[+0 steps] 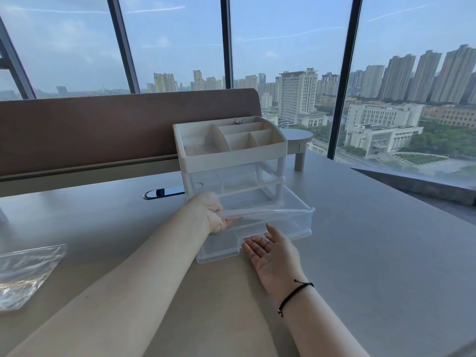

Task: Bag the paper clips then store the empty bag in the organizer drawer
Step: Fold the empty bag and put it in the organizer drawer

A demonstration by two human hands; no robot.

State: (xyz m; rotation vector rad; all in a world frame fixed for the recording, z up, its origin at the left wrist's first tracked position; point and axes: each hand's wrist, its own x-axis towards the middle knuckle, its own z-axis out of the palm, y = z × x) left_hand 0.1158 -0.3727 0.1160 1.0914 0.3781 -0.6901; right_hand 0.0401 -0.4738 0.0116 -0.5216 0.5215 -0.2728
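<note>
A cream organizer [229,148] with clear drawers stands in the middle of the desk. Its bottom drawer [304,222] is pulled out toward me. My left hand [212,215] grips the left end of an empty clear zip bag [262,211] with a red seal line, held flat over the open drawer. My right hand [270,253] lies palm up with fingers spread, right in front of the drawer's front wall, holding nothing. A second clear bag [23,274] with small shiny contents lies at the desk's left edge; the contents are too small to identify.
The grey desk [373,253] runs to a brown partition [103,124] behind the organizer. A black cable port [162,193] sits left of the organizer. A small round stand [298,140] is behind it on the right. Large windows lie beyond.
</note>
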